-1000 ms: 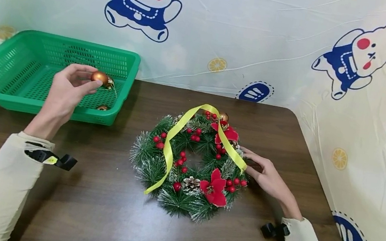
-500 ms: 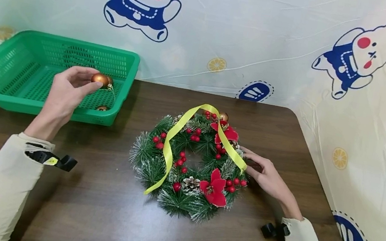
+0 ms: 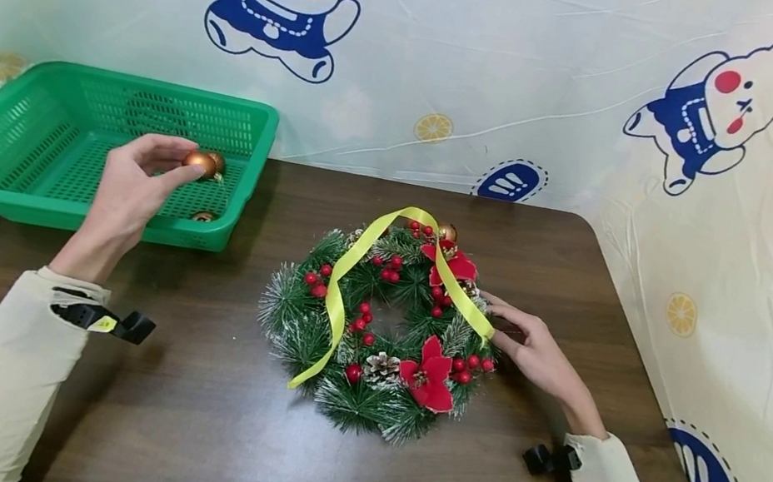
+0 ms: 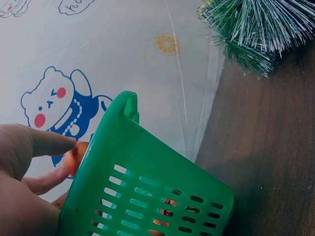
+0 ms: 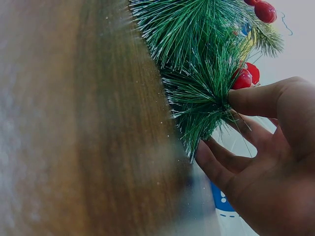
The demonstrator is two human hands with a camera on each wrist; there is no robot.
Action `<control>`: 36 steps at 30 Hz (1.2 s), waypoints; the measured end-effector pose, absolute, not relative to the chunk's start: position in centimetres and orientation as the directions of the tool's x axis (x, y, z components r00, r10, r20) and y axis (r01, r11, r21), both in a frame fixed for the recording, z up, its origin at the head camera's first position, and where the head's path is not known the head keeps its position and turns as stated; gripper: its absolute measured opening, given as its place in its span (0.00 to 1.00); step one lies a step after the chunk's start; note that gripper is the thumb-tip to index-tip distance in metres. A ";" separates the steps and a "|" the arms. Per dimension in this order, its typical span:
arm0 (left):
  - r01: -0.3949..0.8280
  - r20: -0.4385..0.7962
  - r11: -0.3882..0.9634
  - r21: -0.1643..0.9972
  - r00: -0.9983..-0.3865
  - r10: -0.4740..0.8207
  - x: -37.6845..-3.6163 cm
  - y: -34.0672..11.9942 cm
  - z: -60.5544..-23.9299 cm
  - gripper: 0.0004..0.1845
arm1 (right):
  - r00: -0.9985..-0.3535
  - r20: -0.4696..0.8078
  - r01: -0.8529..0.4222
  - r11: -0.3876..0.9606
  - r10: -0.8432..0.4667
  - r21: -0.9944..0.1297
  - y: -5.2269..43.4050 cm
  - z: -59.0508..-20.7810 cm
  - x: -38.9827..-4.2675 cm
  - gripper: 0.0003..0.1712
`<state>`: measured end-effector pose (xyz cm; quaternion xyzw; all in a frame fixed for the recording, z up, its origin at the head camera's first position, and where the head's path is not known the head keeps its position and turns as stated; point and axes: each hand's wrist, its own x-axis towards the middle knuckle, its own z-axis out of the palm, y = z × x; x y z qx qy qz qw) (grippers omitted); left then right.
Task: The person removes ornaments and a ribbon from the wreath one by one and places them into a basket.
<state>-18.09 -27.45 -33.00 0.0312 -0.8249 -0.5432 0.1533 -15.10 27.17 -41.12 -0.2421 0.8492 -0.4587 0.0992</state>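
Note:
My left hand (image 3: 125, 187) pinches a shiny copper Christmas bauble (image 3: 198, 163) between thumb and fingers, over the right part of the green plastic basket (image 3: 131, 227). Another copper bauble (image 3: 218, 162) shows right behind it. In the left wrist view the basket wall (image 4: 147, 162) partly hides the pinched bauble (image 4: 75, 158). A green Christmas wreath (image 3: 353, 411) with red berries, red flowers and pine cones lies on the table. My right hand (image 3: 544, 359) grips its right edge, thumb and fingers around the frosted needles (image 5: 197, 93).
A yellow ribbon (image 3: 342, 293) loops loosely over the wreath, and a copper bauble (image 3: 448, 232) sits at its far edge. One more bauble (image 3: 204, 216) lies low in the basket. A printed white sheet (image 3: 418, 44) rises behind the brown table (image 3: 234, 436).
The left hand has lowered very slightly with its bauble, and the thin string hanging near it no longer shows. The right hand and wreath have stayed put.

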 end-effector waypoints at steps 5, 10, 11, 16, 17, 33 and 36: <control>0.112 0.212 0.399 0.910 -0.953 -0.216 -18.1 -27.5 -33.0 0.18 | -0.863 0.050 -0.318 0.465 -0.502 -0.826 27.2 -41.1 -15.1 0.22; 0.111 0.209 0.396 0.912 -0.954 -0.214 -17.9 -27.5 -33.0 0.18 | -0.867 0.041 -0.311 0.474 -0.497 -0.824 27.1 -41.0 -15.1 0.22; 0.112 0.209 0.393 0.913 -0.954 -0.215 -17.9 -27.5 -32.9 0.18 | -0.867 0.042 -0.312 0.476 -0.496 -0.823 27.1 -41.0 -15.2 0.21; 0.120 0.211 0.374 0.920 -0.954 -0.214 -17.8 -27.5 -32.9 0.19 | -0.865 0.047 -0.317 0.472 -0.500 -0.823 27.2 -41.0 -15.2 0.21; 0.123 0.213 0.369 0.921 -0.954 -0.212 -17.8 -27.4 -32.9 0.20 | -0.864 0.047 -0.318 0.471 -0.501 -0.823 27.2 -41.0 -15.1 0.21; 0.172 0.248 0.337 0.926 -0.948 -0.198 -17.7 -27.1 -32.7 0.20 | -0.867 0.042 -0.307 0.465 -0.497 -0.830 27.1 -41.0 -15.0 0.22; 0.179 0.253 0.323 0.929 -0.946 -0.201 -17.7 -27.1 -32.5 0.19 | -0.866 0.041 -0.305 0.463 -0.498 -0.832 27.1 -40.9 -15.0 0.21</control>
